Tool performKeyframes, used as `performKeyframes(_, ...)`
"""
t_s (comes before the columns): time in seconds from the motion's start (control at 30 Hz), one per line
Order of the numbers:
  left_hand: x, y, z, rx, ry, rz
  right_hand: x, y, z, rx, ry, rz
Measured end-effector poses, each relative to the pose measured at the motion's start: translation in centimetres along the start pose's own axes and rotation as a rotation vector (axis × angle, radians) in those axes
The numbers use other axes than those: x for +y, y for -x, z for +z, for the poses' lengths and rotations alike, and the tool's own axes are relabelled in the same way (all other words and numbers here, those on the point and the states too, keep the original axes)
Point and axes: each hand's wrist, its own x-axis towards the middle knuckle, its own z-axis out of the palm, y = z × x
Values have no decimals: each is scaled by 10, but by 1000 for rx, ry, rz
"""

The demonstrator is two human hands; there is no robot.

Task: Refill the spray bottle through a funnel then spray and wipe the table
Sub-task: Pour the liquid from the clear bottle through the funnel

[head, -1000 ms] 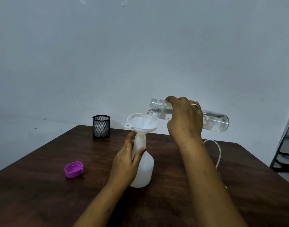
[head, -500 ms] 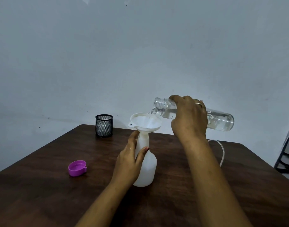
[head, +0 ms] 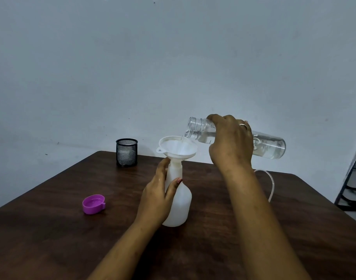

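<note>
I am logging from the brown table [head: 51, 229] down: the right hand [head: 230, 142] is clasping the tilted clear bottle [head: 270, 146], its mouth trickling water into the white funnel [head: 178, 147]. The left hand [head: 156, 195] is gripping the white spray bottle [head: 179, 207], which is standing upright mid-table under the funnel. A purple cap [head: 93, 204] is lying to its left.
</note>
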Motion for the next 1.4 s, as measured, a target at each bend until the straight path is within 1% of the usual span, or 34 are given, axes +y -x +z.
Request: performKeyframes(1.4,2,1,-1,-7,12,-7,-2,0,1,12,13,-10)
